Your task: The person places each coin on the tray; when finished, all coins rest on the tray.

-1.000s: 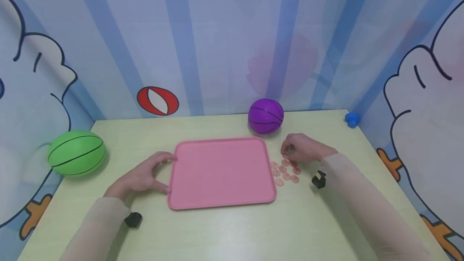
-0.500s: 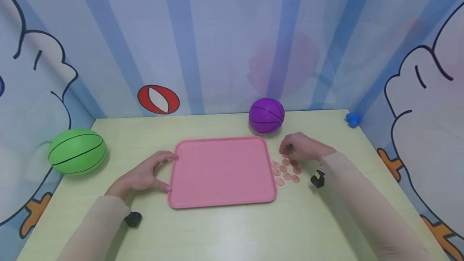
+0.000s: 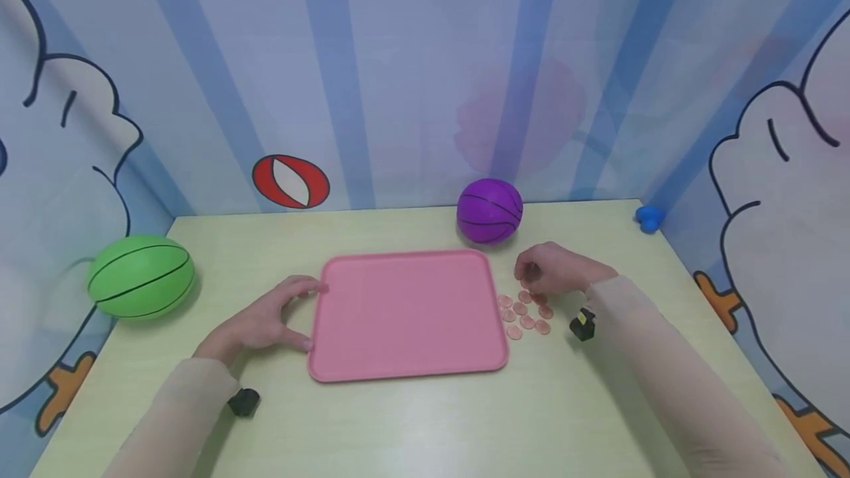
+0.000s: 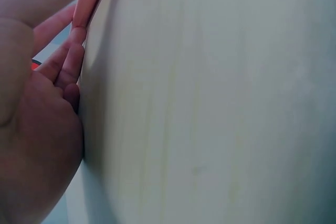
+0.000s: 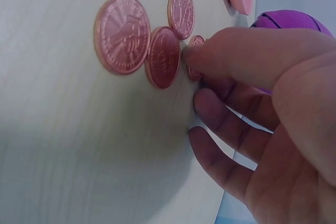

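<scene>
A pink tray [image 3: 408, 319] lies flat on the table. My left hand [image 3: 265, 316] rests at its left edge, thumb and forefinger spread apart and touching the rim. Just right of the tray lie several copper-coloured coins [image 3: 521, 309]. My right hand [image 3: 554, 269] is bent down at the far end of this group. In the right wrist view, its thumb and forefinger pinch the edge of one coin [image 5: 197, 69], partly hidden by the thumb and low against the table. The other fingers are loosely curled. The left wrist view shows mostly tabletop beside the left palm [image 4: 39, 150].
A purple ball [image 3: 490, 212] stands behind the tray's far right corner, near the right hand. At the far left sits a green ball [image 3: 142, 276]. A small blue object [image 3: 648, 219] is at the back right corner. Printed fabric walls [image 3: 412, 80] enclose the table.
The hands and tray stay nearly still. My right hand shifts only slightly at the same coin, and the head view drifts a little.
</scene>
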A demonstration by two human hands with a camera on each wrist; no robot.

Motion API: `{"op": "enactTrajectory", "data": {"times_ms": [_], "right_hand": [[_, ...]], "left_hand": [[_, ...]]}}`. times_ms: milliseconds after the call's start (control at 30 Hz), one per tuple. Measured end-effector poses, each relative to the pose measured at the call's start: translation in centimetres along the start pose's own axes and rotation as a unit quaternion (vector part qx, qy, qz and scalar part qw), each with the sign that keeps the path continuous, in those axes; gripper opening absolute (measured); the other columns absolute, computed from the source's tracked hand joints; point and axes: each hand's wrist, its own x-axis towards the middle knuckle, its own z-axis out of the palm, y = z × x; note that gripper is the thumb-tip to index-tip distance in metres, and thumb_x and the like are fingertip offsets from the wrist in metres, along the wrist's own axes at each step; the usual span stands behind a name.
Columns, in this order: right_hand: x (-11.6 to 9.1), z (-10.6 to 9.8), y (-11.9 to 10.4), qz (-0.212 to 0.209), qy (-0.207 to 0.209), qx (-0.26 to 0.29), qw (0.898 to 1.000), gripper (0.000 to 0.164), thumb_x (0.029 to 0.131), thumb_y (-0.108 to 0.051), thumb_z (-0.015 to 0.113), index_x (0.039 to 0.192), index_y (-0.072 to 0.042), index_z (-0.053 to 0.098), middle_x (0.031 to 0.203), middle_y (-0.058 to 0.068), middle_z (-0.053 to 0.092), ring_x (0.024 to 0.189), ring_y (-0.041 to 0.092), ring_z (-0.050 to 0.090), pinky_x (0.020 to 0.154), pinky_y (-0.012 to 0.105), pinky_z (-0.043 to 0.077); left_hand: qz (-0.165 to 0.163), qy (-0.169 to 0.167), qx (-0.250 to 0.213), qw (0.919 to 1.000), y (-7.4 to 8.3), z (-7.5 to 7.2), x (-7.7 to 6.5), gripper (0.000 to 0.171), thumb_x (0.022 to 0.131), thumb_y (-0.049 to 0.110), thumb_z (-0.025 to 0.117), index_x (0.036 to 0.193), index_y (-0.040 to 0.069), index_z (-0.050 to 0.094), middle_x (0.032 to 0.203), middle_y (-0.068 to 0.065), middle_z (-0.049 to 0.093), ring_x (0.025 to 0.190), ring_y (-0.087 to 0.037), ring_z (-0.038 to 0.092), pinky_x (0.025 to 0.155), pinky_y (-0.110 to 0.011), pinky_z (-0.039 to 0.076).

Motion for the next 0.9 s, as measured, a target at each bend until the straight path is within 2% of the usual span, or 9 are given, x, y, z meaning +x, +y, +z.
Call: {"op": "enactTrajectory", "data": {"times_ms": [267,467,700,800,900], "right_hand": [[0.03,-0.16,0.22,0.004,-0.004,-0.006,1.0,0.016,0.095,0.004,0.065,0.108,-0.005,0.067,0.075,0.005,0.068,0.068,0.017,0.068,0.075,0.031,0.055],[-0.02,-0.18,0.22,0.005,-0.003,-0.018,1.0,0.016,0.095,0.004,0.064,0.107,-0.006,0.068,0.073,0.003,0.068,0.069,0.015,0.067,0.075,0.031,0.054],[-0.15,-0.15,-0.02,0.001,0.001,-0.001,1.0,0.016,0.096,0.006,0.062,0.104,-0.006,0.069,0.072,0.005,0.068,0.064,0.019,0.069,0.076,0.033,0.054],[-0.27,-0.08,0.04,0.006,0.002,0.013,1.0,0.019,0.096,0.007,0.061,0.108,-0.004,0.071,0.072,0.006,0.068,0.063,0.02,0.069,0.076,0.033,0.056],[-0.41,0.03,0.26,0.002,0.016,0.003,1.0,0.023,0.096,0.005,0.063,0.115,-0.003,0.074,0.074,0.005,0.071,0.07,0.018,0.07,0.078,0.033,0.058]], "left_hand": [[0.001,0.004,0.01,0.9999,-0.08,0.11,0.01,0.092,0.073,0.03,0.098,0.152,0.023,0.052,0.161,-0.012,0.038,0.146,-0.041,0.033,0.121,-0.074,0.022],[-0.001,0.003,0.006,1.0,-0.07,0.0,0.13,0.091,0.073,0.03,0.097,0.152,0.025,0.053,0.161,-0.011,0.038,0.147,-0.041,0.032,0.121,-0.074,0.022],[-0.006,0.004,0.007,1.0,-0.12,-0.04,0.06,0.092,0.072,0.032,0.098,0.152,0.025,0.052,0.161,-0.011,0.038,0.147,-0.041,0.032,0.121,-0.074,0.022],[-0.006,0.002,0.006,1.0,-0.15,-0.03,0.04,0.092,0.073,0.032,0.098,0.152,0.025,0.052,0.161,-0.011,0.038,0.147,-0.041,0.033,0.121,-0.074,0.022],[-0.003,0.001,0.005,1.0,-0.24,0.0,0.04,0.092,0.073,0.031,0.098,0.153,0.024,0.052,0.161,-0.011,0.038,0.147,-0.041,0.033,0.122,-0.073,0.022]]}}
